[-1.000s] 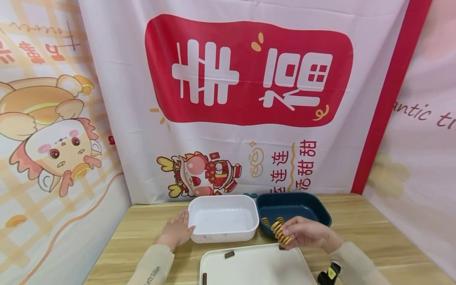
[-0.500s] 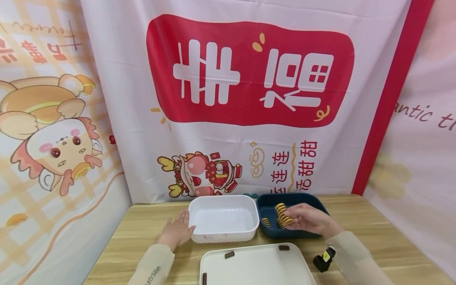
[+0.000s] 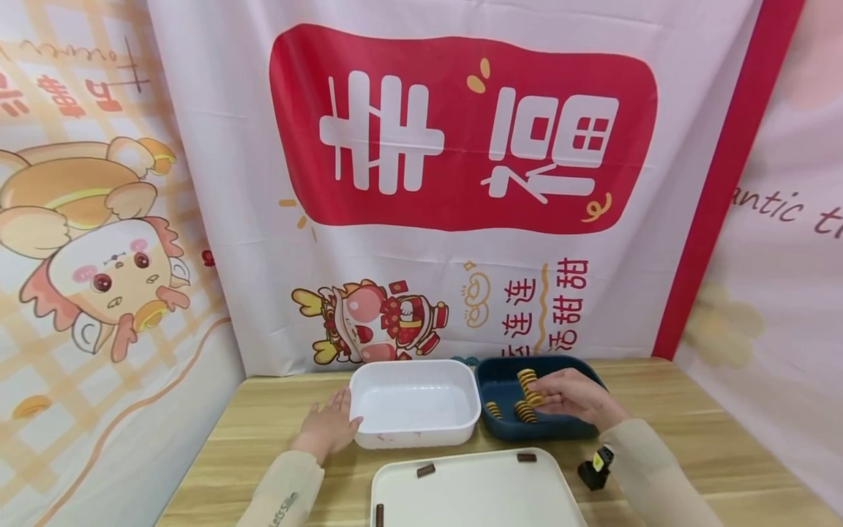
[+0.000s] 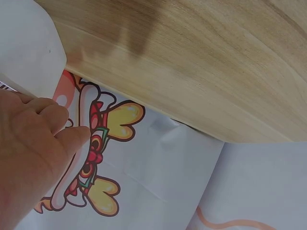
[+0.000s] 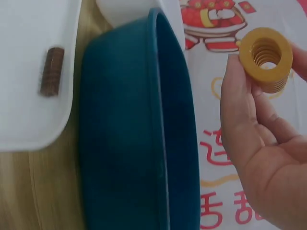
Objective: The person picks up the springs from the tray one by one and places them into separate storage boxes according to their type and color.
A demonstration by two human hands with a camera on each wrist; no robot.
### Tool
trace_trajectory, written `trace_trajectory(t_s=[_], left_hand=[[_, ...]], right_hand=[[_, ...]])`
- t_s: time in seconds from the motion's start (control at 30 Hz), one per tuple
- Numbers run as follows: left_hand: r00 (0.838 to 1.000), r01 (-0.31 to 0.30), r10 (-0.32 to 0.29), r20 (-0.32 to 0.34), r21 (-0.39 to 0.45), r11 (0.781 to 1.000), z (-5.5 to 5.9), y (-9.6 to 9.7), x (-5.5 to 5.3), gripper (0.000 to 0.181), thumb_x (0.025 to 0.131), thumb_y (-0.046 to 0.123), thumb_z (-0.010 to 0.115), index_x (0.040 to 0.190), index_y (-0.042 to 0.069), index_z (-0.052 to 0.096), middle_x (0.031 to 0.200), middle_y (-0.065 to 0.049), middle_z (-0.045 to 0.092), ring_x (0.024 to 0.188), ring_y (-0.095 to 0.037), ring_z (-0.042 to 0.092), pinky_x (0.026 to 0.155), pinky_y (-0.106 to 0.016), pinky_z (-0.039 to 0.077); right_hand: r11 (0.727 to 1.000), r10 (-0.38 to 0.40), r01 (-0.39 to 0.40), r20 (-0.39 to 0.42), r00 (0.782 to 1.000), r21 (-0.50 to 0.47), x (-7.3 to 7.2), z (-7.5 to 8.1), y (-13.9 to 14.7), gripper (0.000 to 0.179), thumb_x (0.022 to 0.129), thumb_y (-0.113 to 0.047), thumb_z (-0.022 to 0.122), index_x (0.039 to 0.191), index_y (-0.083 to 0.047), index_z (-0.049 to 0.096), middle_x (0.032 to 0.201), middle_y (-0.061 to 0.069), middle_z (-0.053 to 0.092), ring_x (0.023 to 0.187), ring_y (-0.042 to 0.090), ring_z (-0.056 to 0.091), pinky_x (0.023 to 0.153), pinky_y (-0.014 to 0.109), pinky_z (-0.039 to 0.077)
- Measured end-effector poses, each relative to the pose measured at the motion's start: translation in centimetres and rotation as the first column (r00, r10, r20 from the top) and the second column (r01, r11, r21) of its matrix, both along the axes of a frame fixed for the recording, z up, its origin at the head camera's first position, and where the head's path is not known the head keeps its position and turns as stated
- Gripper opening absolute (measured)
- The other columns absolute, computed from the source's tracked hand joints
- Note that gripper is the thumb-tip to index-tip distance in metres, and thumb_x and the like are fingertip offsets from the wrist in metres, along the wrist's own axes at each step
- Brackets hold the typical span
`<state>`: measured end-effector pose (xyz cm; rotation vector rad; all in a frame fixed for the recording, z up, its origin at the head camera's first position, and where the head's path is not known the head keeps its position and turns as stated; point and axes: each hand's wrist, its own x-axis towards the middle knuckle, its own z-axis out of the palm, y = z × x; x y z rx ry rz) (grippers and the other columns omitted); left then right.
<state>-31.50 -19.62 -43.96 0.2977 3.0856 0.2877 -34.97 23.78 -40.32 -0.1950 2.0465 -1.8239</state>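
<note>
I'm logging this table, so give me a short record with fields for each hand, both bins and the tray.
Right hand: pinches a yellow spring above the blue bin
Left hand: at the white bin's left side
Blue bin: two other yellow springs inside
White bin: left of blue bin
Tray: three brown springs visible

in front of me hangs a creased white cloth (image 3: 395, 252) with a big red patch (image 3: 464, 143) bearing white characters (image 3: 390, 137) turned sideways. below the patch is a printed cartoon figure (image 3: 369, 322), and a red strip (image 3: 727, 183) runs down the right edge. to my left, a pale wall cloth (image 3: 148, 388) shows orange checks and an upside-down cartoon animal (image 3: 108, 271); to my right, a pinkish hanging (image 3: 787, 285) carries lettering (image 3: 767, 205) and a faded flower (image 3: 721, 326). my table (image 3: 721, 446) has a light wood grain, evenly lit.
</note>
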Motion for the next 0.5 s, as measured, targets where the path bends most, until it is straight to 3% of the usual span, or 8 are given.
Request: trace_trajectory(t_s=[0.1,0.2,0.37,0.5], left_hand=[[1.0,-0.001,0.001,-0.006,-0.002,1.0,0.1,0.0,0.0,0.063,0.099,0.027,0.046,0.14,-0.017,0.029,0.146,-0.031,0.031,0.136,-0.043,0.028,0.109,-0.063,0.018],[1.0,0.001,-0.001,-0.006,-0.001,1.0,0.1,0.0,-0.1,0.062,0.099,0.027,0.046,0.14,-0.017,0.029,0.146,-0.032,0.031,0.136,-0.043,0.028,0.109,-0.063,0.018],[1.0,-0.002,0.002,0.003,0.004,1.0,-0.1,0.0,-0.1,0.063,0.1,0.027,0.046,0.14,-0.017,0.028,0.147,-0.031,0.029,0.137,-0.043,0.027,0.109,-0.063,0.017],[1.0,-0.004,0.004,0.002,0.014,1.0,-0.3,-0.1,0.0,0.063,0.1,0.028,0.045,0.14,-0.017,0.028,0.147,-0.031,0.029,0.137,-0.043,0.027,0.11,-0.063,0.016]], right_hand=[[0.993,-0.075,0.077,-0.031,0.997,0.088,-0.4,-0.2,0.1,0.019,0.089,-0.015,0.068,0.091,0.004,0.07,0.071,0.001,0.059,0.063,0.011,0.06,0.081,0.041,0.056],[0.962,-0.147,0.164,-0.095,0.985,0.217,-0.7,-1.0,0.2,0.023,0.085,-0.017,0.072,0.089,0.006,0.071,0.071,0.002,0.064,0.064,0.013,0.062,0.078,0.041,0.057],[0.838,-0.264,0.33,-0.207,0.942,0.435,-1.1,-2.8,0.3,0.026,0.078,-0.019,0.079,0.065,-0.002,0.065,0.061,0.001,0.061,0.056,0.015,0.059,0.061,0.032,0.058],[0.743,-0.24,0.384,-0.318,0.917,0.548,-1.3,-3.9,0.2,0.039,0.074,-0.021,0.08,0.049,-0.01,0.052,0.047,-0.002,0.048,0.046,0.014,0.052,0.046,0.027,0.048]])
